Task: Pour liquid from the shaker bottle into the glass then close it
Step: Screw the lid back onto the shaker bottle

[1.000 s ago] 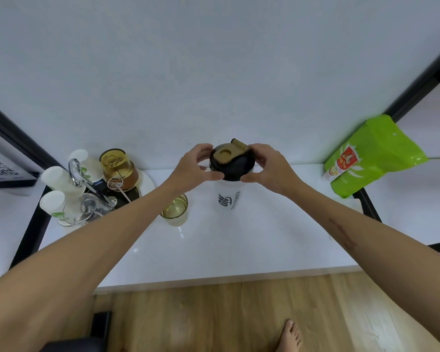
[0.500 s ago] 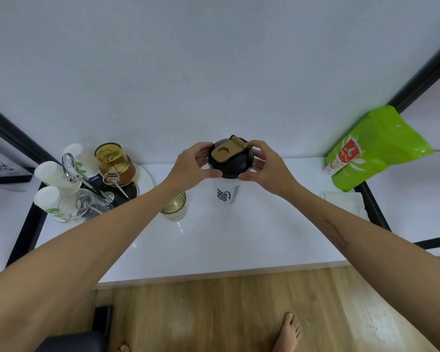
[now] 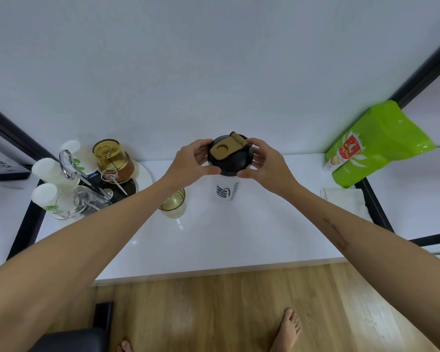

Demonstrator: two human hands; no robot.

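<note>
Since the glass [image 3: 172,205] beside the shaker bottle [image 3: 228,190] already holds pale yellow liquid, we judge the pouring done and the closing in hand. We have the shaker bottle standing upright on the white tabletop [image 3: 214,237], just to the right of the glass. Our left hand [image 3: 192,160] and right hand [image 3: 266,161] meet over the bottle's top, fingers curled narrowly around opposite edges of the black lid [image 3: 230,160], thumbs at its near rim. On that lid the gold flip cap [image 3: 225,149] lies flat, seemingly snapped down. Whether the lid is fully tightened onto the bottle we cannot tell. What seems left, we think, is seating or checking the lid and letting go. Well to the right of the bottle leans a green bag [image 3: 380,141]; left of the glass sits a tray of cups [image 3: 46,171].
</note>
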